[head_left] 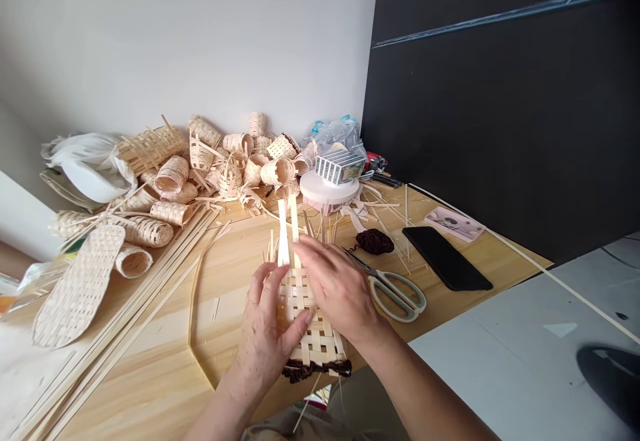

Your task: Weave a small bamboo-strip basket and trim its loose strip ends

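A partly woven basket piece [314, 342] of pale wooden strips lies in front of me, its near edge trimmed with dark brown yarn. My left hand [265, 318] grips its left side, thumb across the weave and fingers near the upper left edge. Over its upper right side, my right hand [337, 288] is closed with bent fingers at the base of the upright strips [294, 218]. Those loose strips stick up from the far end. The right fingertips are partly hidden. Scissors [400, 298] with pale handles lie just right of my right hand, near a ball of dark yarn [375, 242].
Several small woven baskets [230, 178] are heaped along the wall. At left lie a flat woven oval [80, 288] and long strips [125, 308]. A black phone [447, 259], a pink card [454, 223] and a round white stand [330, 188] bearing a box [340, 165] sit at right.
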